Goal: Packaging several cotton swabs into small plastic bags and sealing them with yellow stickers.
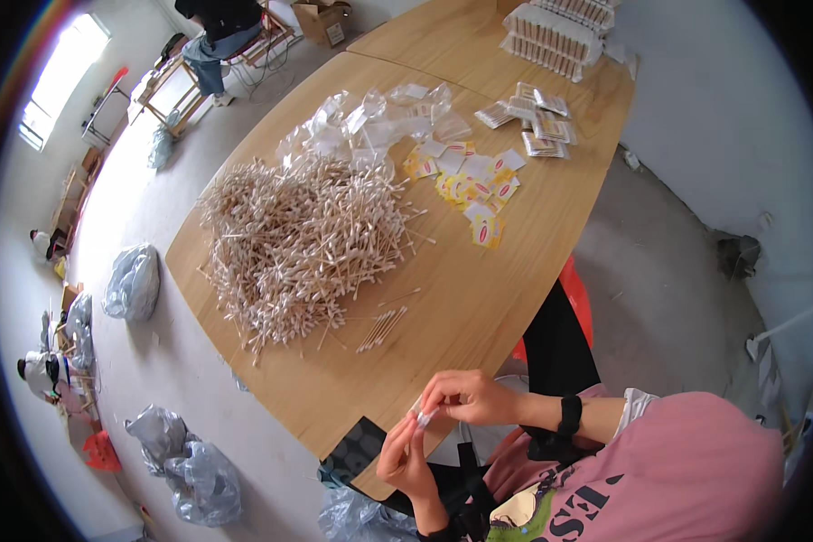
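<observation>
Above the table's near edge, my left hand (406,462) and my right hand (471,397) meet, fingertips pinched together. Between them shows a small white bunch (425,418) that looks like the tips of cotton swabs; the fingers cover most of it. Beyond my hands, a short row of cotton swabs (383,329) lies side by side on the wooden table (465,303). A large loose heap of cotton swabs (303,244) with white tips and pale sticks spreads over the table's left side.
Clear plastic bags (370,122) lie behind the heap. Yellow-and-white cards (479,185) are scattered to their right, near packed swab bundles (544,122) and stacked packs (556,41). Grey plastic sacks (194,474) sit on the floor at left. Another person (221,36) sits at the back.
</observation>
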Demonstrator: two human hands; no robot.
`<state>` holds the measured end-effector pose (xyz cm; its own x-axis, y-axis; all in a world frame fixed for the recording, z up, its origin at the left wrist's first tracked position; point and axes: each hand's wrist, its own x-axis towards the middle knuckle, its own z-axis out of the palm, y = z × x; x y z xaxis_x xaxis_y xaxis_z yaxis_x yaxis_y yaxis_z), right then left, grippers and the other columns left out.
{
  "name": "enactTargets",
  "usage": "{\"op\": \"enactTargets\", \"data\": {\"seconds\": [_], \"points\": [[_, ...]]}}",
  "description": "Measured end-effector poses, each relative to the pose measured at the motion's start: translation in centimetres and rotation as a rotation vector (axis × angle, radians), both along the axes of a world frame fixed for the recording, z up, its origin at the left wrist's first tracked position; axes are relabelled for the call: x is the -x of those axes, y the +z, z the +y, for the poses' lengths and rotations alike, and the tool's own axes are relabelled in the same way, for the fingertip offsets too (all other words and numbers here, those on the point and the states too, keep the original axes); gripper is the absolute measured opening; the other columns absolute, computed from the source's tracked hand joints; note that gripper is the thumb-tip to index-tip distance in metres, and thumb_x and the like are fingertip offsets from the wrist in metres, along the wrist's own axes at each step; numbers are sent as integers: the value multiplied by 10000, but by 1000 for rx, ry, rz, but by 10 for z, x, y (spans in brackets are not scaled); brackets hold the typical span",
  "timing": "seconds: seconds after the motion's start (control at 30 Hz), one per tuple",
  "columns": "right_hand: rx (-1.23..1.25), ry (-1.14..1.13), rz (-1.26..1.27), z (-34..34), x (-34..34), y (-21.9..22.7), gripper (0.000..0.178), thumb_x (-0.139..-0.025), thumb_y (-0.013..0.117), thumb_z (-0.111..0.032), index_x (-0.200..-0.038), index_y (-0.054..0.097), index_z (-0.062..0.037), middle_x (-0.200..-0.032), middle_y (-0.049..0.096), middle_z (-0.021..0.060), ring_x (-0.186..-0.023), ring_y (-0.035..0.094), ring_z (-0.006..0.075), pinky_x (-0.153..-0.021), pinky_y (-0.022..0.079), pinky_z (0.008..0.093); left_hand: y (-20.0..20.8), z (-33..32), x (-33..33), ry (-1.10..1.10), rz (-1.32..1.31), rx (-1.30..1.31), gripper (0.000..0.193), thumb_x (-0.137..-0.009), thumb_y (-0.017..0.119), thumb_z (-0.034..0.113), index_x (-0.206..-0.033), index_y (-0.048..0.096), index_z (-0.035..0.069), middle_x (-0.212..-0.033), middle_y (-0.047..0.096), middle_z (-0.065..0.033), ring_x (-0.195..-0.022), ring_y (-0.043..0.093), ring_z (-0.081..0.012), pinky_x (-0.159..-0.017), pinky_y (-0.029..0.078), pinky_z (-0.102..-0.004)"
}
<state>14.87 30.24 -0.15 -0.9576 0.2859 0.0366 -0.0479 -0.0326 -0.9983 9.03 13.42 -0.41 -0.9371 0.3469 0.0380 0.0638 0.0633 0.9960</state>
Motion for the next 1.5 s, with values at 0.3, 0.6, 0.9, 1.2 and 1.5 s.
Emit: {"op": "enactTargets", "data": {"seconds": [0.3, 0.6, 0.9, 1.2, 1.5], "points": [[66, 4, -82, 18, -1, 26, 101, -893, 735, -126, -948, 735, -41, -994, 702, 28, -800, 615, 83, -653, 463, 222, 10, 16, -9, 47, 80, 47, 135, -904, 664, -42, -1021, 719, -82, -1060, 718, -213, -976, 696, -247, -894, 546, -349], [179, -495, -147, 153, -6, 21, 119, -959, 653, -149, -948, 706, -43, -780, 687, 40, -671, 657, 99, -572, 532, 243, 31, 49, 11, 99, -2, 37, 453, -1074, 446, 305, -1121, 683, -78, -954, 736, -146, -868, 690, -165, -766, 524, -276], [592, -1065, 299, 426, 21, -9, 178, -905, 633, -41, -1061, 599, 38, -970, 681, 166, -778, 697, 185, -667, 606, 297, -26, 13, -6, 28, 53, 214, 242, -1008, 606, 146, -867, 713, -19, -569, 565, -15, -478, 499, -74, -462, 362, -224], [-654, -716, -62, 345, 152, -18, 393, -819, 634, -58, -1207, 603, -111, -1374, 488, 194, -1239, 536, 329, -1008, 475, 420, -27, 18, -5, 87, 191, 239, 186, -971, 649, 102, -836, 711, -9, -575, 554, -3, -482, 484, -63, -458, 342, -235], [-854, -677, -21, 385, 241, -25, 207, -838, 624, -184, -1018, 722, -158, -1380, 544, 256, -1331, 439, 446, -1146, 319, 505, -33, 21, -5, 92, 193, 263, 175, -955, 666, 85, -816, 706, -13, -561, 538, 3, -479, 467, -59, -455, 326, -236]]}}
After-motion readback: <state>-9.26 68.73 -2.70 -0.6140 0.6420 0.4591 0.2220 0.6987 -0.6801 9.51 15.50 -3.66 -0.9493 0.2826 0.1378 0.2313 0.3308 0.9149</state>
